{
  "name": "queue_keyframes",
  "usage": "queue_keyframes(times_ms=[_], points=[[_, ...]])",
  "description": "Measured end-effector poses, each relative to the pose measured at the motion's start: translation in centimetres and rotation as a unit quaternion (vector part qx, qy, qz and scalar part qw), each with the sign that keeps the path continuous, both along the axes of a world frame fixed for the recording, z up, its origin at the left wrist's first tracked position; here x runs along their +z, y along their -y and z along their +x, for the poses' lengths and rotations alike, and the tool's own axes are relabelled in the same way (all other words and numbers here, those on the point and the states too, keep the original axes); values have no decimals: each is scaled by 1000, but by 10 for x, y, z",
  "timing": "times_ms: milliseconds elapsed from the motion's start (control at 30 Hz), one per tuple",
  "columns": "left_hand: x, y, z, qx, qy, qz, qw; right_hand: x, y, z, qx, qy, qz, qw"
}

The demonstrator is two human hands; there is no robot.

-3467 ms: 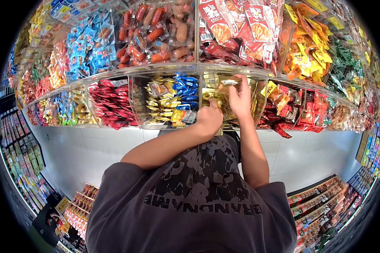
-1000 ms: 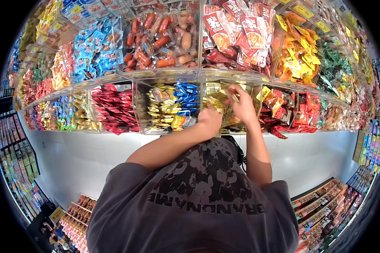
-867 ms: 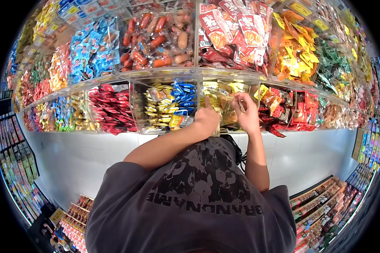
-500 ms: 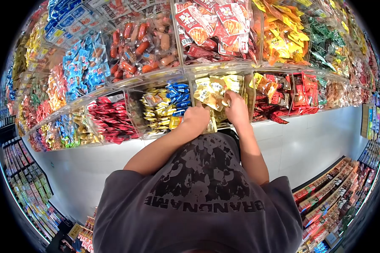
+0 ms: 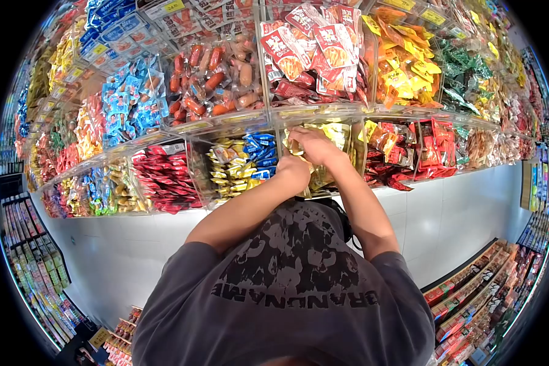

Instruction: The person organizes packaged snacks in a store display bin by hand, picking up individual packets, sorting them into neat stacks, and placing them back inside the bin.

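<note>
Both hands are inside a clear bin of pale gold snack packets (image 5: pixel 335 133) in the lower row. My right hand (image 5: pixel 314 146) reaches across to the bin's left side, its fingers curled down over a gold snack packet (image 5: pixel 295 147). Just below it, closer to my body, my left hand (image 5: pixel 294 173) is closed, with its fingers turned away from view. What it holds is hidden. The two hands are close together and overlap in view.
Left of the bin are yellow and blue packets (image 5: pixel 241 161), then red packets (image 5: pixel 165 174). On its right lie red packets (image 5: pixel 436 146). Above are bins of sausages (image 5: pixel 213 79), red-and-white packets (image 5: pixel 332 49) and yellow packets (image 5: pixel 409 67). Shelves (image 5: pixel 479 299) stand behind me.
My right hand has moved left across the bin, over the packets and beside my left hand. The left hand has shifted slightly right. The packets held up between the hands are now mostly covered.
</note>
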State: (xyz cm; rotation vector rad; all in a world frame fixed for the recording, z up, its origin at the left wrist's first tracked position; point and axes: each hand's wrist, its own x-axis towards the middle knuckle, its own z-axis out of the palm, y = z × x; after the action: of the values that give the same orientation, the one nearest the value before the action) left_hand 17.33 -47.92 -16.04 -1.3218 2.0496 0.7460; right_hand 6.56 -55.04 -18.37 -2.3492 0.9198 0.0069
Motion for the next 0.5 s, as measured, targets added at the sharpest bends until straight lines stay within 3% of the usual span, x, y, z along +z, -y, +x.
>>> queue_keyframes(times_ms=[133,200,367,500], points=[[-7,-2,0,43,0,-11,999,18,-1,3,-33,-75,59,995],[-10,-4,1,43,-8,-23,999,10,-5,-4,-93,-42,-31,994],[4,-9,8,30,-29,-18,999,62,-13,-24,-179,-37,24,983],[2,-23,12,55,-37,-71,995,82,-24,-31,-261,13,-29,965]])
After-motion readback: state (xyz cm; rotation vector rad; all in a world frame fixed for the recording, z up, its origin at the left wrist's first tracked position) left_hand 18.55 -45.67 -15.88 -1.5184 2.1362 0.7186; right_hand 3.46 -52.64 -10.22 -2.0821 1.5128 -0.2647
